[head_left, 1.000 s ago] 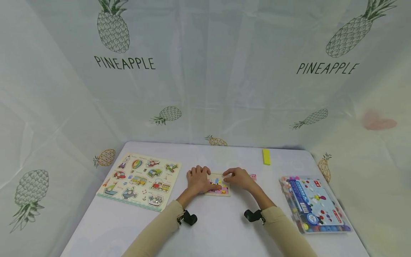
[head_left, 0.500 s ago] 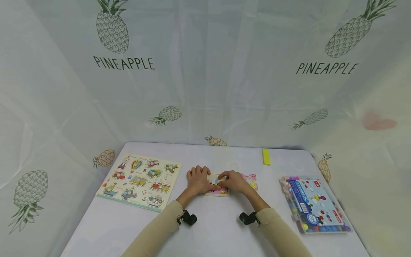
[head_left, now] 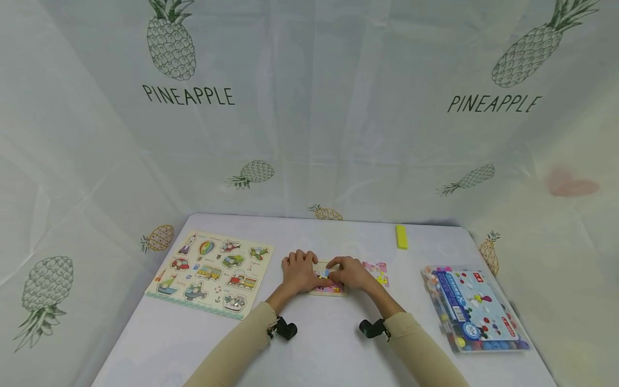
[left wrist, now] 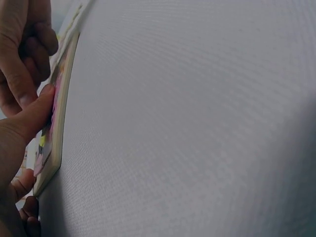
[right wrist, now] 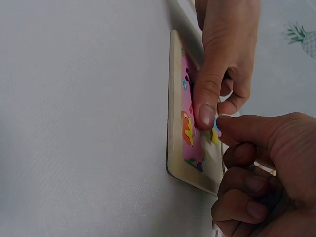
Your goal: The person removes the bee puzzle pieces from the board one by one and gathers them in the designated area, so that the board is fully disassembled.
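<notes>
A small wooden jigsaw puzzle board [head_left: 329,294] with pink, partly filled picture lies in the middle of the white table. My left hand [head_left: 299,272] holds it at the left side, its thumb [right wrist: 206,111] pressing on the pink pieces. Over the board's right half, my right hand [head_left: 353,273] pinches a small puzzle piece [right wrist: 216,133] with blue and yellow on it, against the board near the left thumb. The fingers cover much of this piece. Several pink and yellow puzzle pieces [head_left: 382,267] lie on the table just right of the board, partly behind the right hand.
A large vehicle-picture puzzle board [head_left: 213,271] lies at the left. At the right is a clear plastic box [head_left: 476,309] of colourful beads or balls with a blue label. A yellow block [head_left: 401,237] sits near the back edge, before a pineapple-print curtain [head_left: 329,134].
My right hand has moved left over the board, close to the left thumb, uncovering more of the loose pieces at the right. The left hand has stayed in place.
</notes>
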### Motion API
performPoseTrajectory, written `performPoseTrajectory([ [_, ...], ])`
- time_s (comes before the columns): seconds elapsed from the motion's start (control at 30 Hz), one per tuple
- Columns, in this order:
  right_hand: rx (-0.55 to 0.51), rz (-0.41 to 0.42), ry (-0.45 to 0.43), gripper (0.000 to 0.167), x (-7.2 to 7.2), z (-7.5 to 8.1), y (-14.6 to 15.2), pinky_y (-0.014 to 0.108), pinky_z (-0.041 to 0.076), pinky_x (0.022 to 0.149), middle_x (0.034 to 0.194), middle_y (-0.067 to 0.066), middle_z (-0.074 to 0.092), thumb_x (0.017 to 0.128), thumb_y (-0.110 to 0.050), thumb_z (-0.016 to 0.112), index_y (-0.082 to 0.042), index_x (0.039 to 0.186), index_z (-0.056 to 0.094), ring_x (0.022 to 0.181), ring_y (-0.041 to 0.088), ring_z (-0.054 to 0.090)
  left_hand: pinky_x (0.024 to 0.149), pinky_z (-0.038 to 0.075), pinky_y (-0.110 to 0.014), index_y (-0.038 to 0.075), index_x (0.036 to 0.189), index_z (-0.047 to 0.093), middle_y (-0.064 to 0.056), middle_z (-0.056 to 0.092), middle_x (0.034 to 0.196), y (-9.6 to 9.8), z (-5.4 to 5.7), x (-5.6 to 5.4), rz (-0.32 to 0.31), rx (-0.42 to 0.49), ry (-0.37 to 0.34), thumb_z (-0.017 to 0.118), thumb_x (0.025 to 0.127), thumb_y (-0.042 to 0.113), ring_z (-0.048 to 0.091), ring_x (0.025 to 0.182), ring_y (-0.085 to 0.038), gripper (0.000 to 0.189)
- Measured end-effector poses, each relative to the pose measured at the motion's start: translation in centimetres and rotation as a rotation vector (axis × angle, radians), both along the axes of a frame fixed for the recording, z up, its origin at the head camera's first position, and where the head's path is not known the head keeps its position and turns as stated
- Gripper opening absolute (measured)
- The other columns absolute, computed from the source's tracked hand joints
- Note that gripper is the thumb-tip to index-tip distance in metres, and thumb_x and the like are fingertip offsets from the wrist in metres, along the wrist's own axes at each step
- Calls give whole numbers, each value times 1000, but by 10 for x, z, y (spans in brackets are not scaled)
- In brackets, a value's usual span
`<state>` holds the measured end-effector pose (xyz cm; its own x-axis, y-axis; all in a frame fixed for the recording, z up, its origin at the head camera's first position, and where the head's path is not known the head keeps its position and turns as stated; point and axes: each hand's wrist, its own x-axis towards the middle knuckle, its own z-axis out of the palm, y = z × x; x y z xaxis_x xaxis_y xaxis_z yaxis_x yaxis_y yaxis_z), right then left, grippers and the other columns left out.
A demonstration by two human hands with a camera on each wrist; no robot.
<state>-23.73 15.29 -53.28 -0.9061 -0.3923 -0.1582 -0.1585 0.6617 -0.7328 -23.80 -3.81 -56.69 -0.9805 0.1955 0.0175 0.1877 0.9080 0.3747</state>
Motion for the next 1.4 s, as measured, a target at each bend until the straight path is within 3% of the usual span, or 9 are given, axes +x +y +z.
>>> performPoseTrajectory([
  [0.3, 2, -25, 9, 20, -1, -3, -1, 26, 35, 47, 64, -1, 60, 91, -15, 72, -11, 111, 69, 50, 10, 49, 93, 28, -51, 24, 109, 53, -7, 45, 112, 0, 3, 1, -1, -22, -12, 73, 63, 83, 40, 107, -30, 78],
  [0.47, 35, -21, 27, 20, -2, -4, -3, 27, 37, 48, 66, -1, 60, 91, -17, 73, -12, 110, 69, 53, 11, 51, 93, 28, -53, 23, 111, 54, -9, 46, 113, -3, 6, 0, -21, 12, -37, 75, 64, 80, 40, 107, -31, 77],
  [0.7, 57, -26, 20, 23, -1, -3, -4, 28, 37, 48, 66, -1, 61, 89, -17, 73, -12, 111, 69, 53, 12, 52, 94, 27, -55, 27, 114, 58, -8, 48, 120, -14, 13, -9, -108, 34, -114, 75, 82, 59, 40, 109, -31, 48],
  [0.87, 67, -33, 12, 23, 0, -4, -6, 28, 38, 50, 69, 0, 61, 91, -18, 73, -12, 112, 68, 55, 13, 53, 94, 26, -57, 26, 113, 61, -9, 49, 119, -18, 19, -10, -135, 70, -155, 73, 90, 46, 40, 109, -31, 33],
  [1.13, 46, -30, 0, 21, 0, -7, -5, 28, 39, 50, 68, 0, 61, 91, -18, 72, -14, 112, 67, 55, 13, 54, 95, 25, -57, 26, 112, 61, -8, 50, 120, -18, 19, -9, -117, 66, -166, 72, 90, 45, 40, 110, -31, 32],
  [1.4, 26, -17, 23, 22, -2, -5, -4, 28, 39, 50, 69, 0, 61, 90, -17, 72, -12, 110, 66, 56, 12, 52, 95, 25, -59, 25, 114, 61, -8, 49, 124, -20, 20, -6, -160, 97, -145, 71, 90, 51, 39, 110, -31, 37],
])
